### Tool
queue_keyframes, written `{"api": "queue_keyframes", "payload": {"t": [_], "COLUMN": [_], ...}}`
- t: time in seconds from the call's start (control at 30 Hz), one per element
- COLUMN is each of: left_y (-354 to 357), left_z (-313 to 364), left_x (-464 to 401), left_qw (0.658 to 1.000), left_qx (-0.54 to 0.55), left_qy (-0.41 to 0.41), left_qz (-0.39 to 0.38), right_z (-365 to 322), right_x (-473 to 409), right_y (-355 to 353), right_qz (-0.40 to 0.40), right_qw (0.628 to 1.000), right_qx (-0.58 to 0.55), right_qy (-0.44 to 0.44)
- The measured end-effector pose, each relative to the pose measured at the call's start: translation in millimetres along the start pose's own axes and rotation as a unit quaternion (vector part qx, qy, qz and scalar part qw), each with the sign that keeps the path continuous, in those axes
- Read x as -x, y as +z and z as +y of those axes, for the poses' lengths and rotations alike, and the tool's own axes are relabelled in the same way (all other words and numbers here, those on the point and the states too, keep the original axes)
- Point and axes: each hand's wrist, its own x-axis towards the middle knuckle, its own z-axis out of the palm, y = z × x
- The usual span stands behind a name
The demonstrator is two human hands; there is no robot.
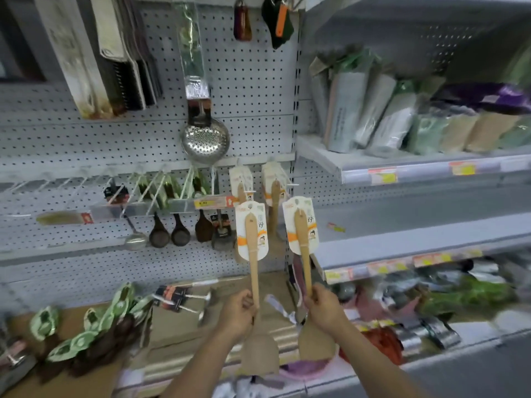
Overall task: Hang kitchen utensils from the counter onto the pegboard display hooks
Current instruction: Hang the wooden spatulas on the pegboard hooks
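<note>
The left hand (240, 310) is curled around the handle of a wooden spatula (254, 285), holding it upright with the blade down and the card-backed handle end raised toward the pegboard (250, 81). The right hand (323, 307) grips a second wooden spatula (304, 254) the same way, just beside the first; its white and orange label card sits near the top of the handle. Both spatulas stand in front of the lower pegboard, just below two more carded spatulas (274, 193) that already hang from hooks there. To the left of these, dark wooden spoons (169, 232) and a small metal ladle (135, 239) hang in a row, and higher up a perforated metal skimmer (205, 139) hangs in its clear sleeve. On the brown counter (178, 331) below lie green-packaged utensils (94, 328) and a few metal tools (186, 300) with black cards. Shelves (402, 168) of wrapped goods fill the right side.
</note>
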Motion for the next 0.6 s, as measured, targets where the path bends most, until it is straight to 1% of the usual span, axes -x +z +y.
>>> {"api": "queue_keyframes", "payload": {"t": [0.07,0.13,0.33,0.6], "left_y": [8,14,23,19], "left_z": [-17,-20,4,-2], "left_x": [-26,-41,-49,-59], "left_qw": [1.000,1.000,0.999,0.995], "left_qx": [-0.002,-0.003,0.019,0.041], "left_qy": [-0.006,-0.008,-0.027,-0.057], "left_qz": [0.010,0.016,0.036,0.068], "right_z": [3,6,15,13], "right_x": [-15,-30,-67,-84], "right_y": [-4,-6,-3,11], "right_qz": [-0.010,-0.018,-0.050,-0.086], "right_qw": [1.000,1.000,0.999,0.996], "right_qx": [-0.003,-0.007,0.003,-0.025], "right_qy": [-0.001,0.002,0.003,-0.008]}}
